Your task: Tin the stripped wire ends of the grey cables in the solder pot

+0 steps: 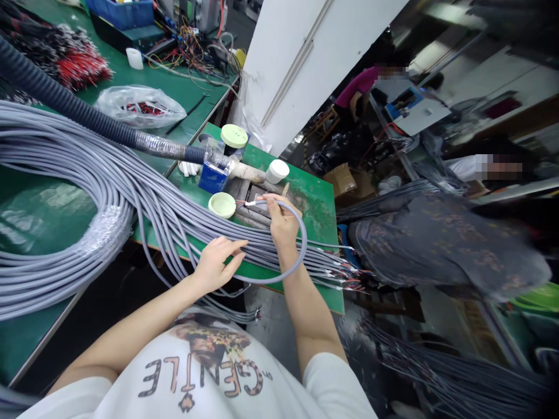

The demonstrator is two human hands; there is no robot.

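My right hand (283, 220) pinches a grey cable (303, 233) close to its stripped end. Thin coloured wires (241, 203) stick out of that end and reach the rim of a small pale green cup (222, 205). From my hand the cable loops round to the right and back under my wrist. My left hand (222, 260) has its fingers stretched out over a thick bundle of grey cables (187, 218), holding nothing that I can see. The bundle's stripped ends (345, 270) lie at the right of the green bench.
A ribbed hose (87, 110) crosses the bench to a blue box (212, 179). Nearby stand a white cup (277, 171) and a pale green lid (234, 135). Coiled cable (43, 285) fills the left side, behind it a plastic bag (140, 106). Other people are at the right.
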